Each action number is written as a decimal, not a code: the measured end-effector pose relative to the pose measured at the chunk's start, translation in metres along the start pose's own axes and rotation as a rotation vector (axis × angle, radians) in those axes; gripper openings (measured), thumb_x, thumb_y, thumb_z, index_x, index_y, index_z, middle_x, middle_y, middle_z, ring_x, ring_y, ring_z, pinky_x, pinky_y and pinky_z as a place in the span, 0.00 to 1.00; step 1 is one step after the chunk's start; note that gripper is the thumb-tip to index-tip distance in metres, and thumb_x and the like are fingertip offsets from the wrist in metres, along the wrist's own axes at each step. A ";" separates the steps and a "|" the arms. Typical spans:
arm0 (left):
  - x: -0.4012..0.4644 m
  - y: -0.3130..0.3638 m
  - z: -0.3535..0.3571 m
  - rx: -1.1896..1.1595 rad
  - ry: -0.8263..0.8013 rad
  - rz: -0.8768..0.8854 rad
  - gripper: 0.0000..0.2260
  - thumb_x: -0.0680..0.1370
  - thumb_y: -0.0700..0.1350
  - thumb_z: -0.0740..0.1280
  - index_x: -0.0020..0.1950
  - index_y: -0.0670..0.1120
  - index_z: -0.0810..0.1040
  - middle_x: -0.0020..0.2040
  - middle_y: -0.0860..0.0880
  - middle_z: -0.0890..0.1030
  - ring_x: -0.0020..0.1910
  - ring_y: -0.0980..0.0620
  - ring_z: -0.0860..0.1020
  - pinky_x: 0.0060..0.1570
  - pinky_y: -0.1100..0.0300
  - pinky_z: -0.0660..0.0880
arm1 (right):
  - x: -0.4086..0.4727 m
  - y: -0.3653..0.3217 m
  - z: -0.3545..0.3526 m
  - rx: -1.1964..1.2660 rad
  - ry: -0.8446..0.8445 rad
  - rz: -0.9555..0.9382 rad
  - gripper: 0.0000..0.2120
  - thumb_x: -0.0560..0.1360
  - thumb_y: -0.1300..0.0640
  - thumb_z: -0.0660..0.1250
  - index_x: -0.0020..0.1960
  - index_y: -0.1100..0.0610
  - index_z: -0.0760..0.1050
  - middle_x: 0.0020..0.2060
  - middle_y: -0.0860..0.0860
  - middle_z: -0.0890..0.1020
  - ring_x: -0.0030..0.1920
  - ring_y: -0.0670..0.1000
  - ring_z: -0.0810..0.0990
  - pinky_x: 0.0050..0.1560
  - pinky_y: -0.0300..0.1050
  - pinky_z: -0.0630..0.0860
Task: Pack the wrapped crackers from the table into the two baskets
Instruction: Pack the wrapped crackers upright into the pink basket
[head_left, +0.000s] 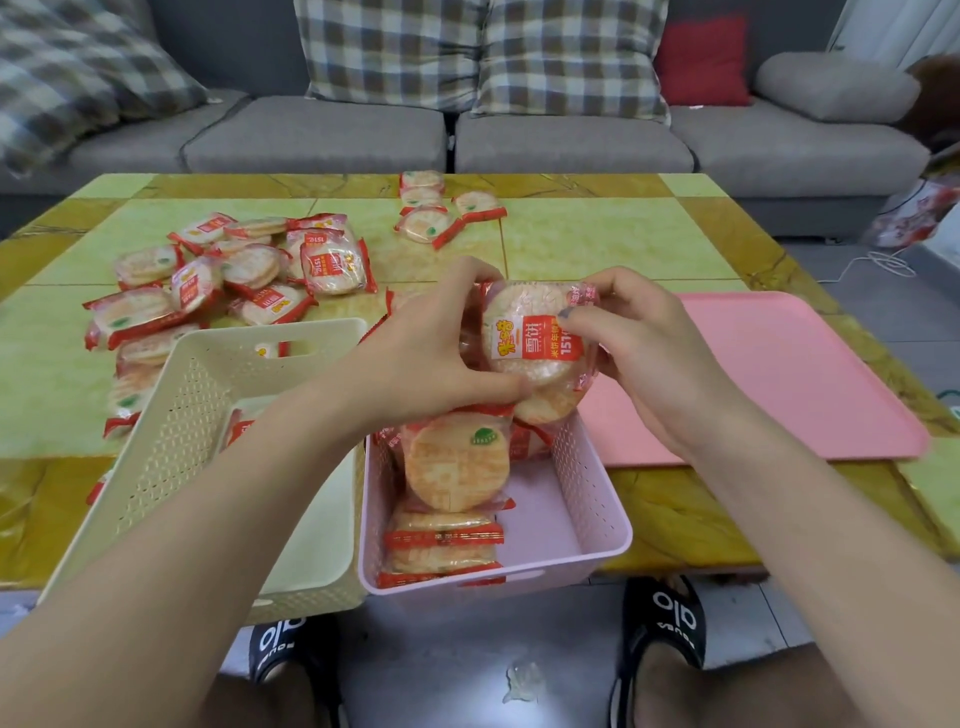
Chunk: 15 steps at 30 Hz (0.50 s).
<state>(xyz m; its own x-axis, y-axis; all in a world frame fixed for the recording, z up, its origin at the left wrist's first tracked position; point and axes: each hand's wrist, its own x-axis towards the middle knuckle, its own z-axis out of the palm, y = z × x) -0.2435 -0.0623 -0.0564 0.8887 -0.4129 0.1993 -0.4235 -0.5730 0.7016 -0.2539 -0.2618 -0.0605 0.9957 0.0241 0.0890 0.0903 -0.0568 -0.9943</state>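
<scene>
A wrapped cracker packet (537, 332), printed face up, is held above the far end of the pink basket (597, 519). The left hand (431, 353) grips its left edge with curled fingers and thumb; the right hand (639, 343) pinches its right edge, thumb on the red label. Further packets appear stacked beneath it in the same grasp, though their number cannot be told.

Inside the pink basket, several packets (452, 478) stand or lie along the left side; the right part of its floor is bare. The cream basket (197, 415) sits just beside it on the left, touching, with at least one packet visible through its wall.

A loose pile of packets (234, 275) lies on the table (597, 239) behind and left of the cream basket; a smaller group (436, 208) lies near the far edge. The table has a green and yellow marble-patterned top. A pink tray (805, 374) rests on its right side.

Beyond the table stands a grey sofa (571, 140) with plaid cushions (483, 52) and one red cushion (701, 62). Black slippers (670, 623) show on the tiled floor below.
</scene>
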 end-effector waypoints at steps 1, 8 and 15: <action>-0.001 0.001 0.001 0.002 -0.037 -0.016 0.37 0.65 0.54 0.82 0.67 0.51 0.66 0.52 0.57 0.81 0.48 0.60 0.81 0.51 0.54 0.78 | -0.001 0.000 0.000 -0.001 0.001 -0.021 0.04 0.73 0.63 0.69 0.46 0.56 0.76 0.36 0.49 0.81 0.39 0.47 0.78 0.41 0.45 0.73; -0.017 0.010 0.004 0.347 -0.173 -0.006 0.43 0.59 0.72 0.75 0.65 0.53 0.61 0.60 0.56 0.70 0.60 0.55 0.68 0.54 0.61 0.63 | -0.006 -0.007 -0.008 -0.062 0.092 -0.189 0.04 0.73 0.62 0.69 0.46 0.55 0.76 0.36 0.47 0.80 0.37 0.44 0.78 0.36 0.36 0.72; -0.024 0.000 -0.001 0.528 -0.116 0.174 0.26 0.68 0.58 0.72 0.57 0.48 0.65 0.43 0.55 0.67 0.47 0.52 0.62 0.46 0.57 0.62 | -0.010 -0.010 -0.008 -0.054 0.089 -0.207 0.05 0.71 0.61 0.68 0.46 0.57 0.76 0.34 0.45 0.79 0.34 0.43 0.76 0.34 0.35 0.71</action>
<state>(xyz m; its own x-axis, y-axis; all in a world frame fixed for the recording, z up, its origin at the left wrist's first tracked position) -0.2648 -0.0517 -0.0608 0.7856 -0.5908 0.1838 -0.6187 -0.7536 0.2220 -0.2650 -0.2700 -0.0509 0.9534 -0.0467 0.2982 0.2915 -0.1129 -0.9499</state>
